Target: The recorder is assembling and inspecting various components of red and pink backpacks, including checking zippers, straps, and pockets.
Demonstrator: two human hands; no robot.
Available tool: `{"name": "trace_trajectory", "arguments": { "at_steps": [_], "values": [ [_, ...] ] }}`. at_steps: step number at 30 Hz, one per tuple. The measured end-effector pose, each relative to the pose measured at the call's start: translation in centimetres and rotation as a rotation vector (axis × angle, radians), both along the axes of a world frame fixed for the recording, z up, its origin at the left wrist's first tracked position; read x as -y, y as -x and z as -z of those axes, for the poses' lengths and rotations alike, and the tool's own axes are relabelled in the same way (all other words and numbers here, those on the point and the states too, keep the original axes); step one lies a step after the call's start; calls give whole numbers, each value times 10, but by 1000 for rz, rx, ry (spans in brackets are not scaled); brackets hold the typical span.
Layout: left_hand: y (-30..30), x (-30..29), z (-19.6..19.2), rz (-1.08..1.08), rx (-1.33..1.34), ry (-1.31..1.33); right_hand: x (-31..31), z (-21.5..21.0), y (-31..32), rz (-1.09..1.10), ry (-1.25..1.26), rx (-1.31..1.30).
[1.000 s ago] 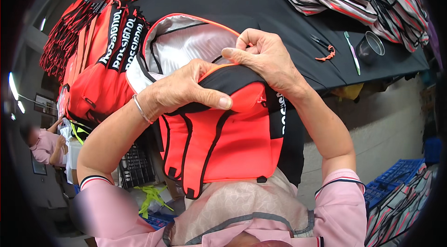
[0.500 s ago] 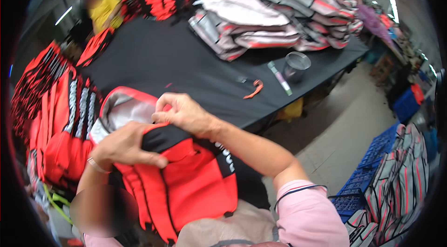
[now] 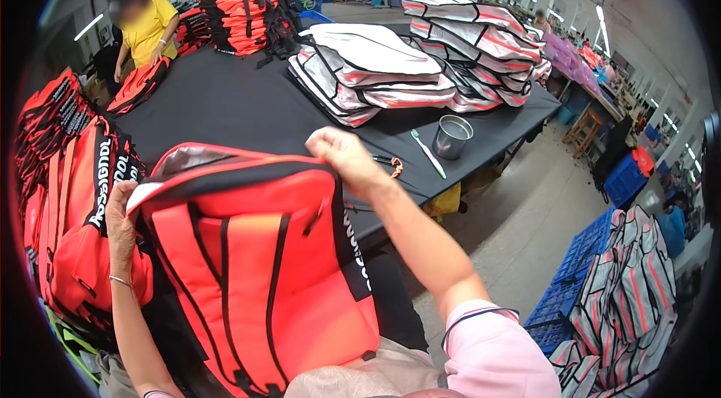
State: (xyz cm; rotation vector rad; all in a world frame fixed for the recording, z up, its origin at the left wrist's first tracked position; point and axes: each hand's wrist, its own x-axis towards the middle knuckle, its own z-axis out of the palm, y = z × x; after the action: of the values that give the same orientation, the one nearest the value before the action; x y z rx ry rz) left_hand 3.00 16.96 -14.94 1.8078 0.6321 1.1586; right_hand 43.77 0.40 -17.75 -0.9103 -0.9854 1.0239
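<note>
A red backpack (image 3: 315, 270) with black trim leans upright against my lap at the table's edge, its shoulder straps facing me. The top gapes, and some grey lining shows inside. At the upper left corner of the opening my left hand (image 3: 122, 221) grips the rim, thumb and fingers closed on it. My right hand (image 3: 342, 158) is at the upper right corner, fingers curled together on the backpack's edge; exactly what they pinch is hidden. Just beyond the right hand lie a small dark tool (image 3: 384, 161) and an orange cord (image 3: 396, 167).
White-grey bag pieces (image 3: 368, 52) are stacked on the black table (image 3: 225, 97), near a metal cup (image 3: 453, 137) and a toothbrush (image 3: 428, 153). Red backpacks (image 3: 82, 225) crowd the left. A person in yellow (image 3: 150, 26) works far left. Blue crates (image 3: 574, 270) stand right.
The backpack's top has risen and spread wider. My left hand has moved left to the rim's corner; my right hand has moved right along the opening.
</note>
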Motion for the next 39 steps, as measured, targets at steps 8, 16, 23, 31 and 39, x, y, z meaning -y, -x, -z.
{"name": "trace_trajectory", "arguments": {
  "at_steps": [8,16,23,31,39],
  "values": [
    [-37,54,-45,-371,-113,-426,-1,-115,127,326,-609,1353],
    [-35,89,-73,-255,-155,-298,2,-109,189,586,-718,1545],
    [-23,120,-81,-124,-124,34,12,-113,184,472,-754,1575],
    [-26,137,-65,418,5,262,20,-147,146,-550,-229,854],
    [-25,136,-49,503,45,428,31,-109,148,-793,-8,244]
  ]
}}
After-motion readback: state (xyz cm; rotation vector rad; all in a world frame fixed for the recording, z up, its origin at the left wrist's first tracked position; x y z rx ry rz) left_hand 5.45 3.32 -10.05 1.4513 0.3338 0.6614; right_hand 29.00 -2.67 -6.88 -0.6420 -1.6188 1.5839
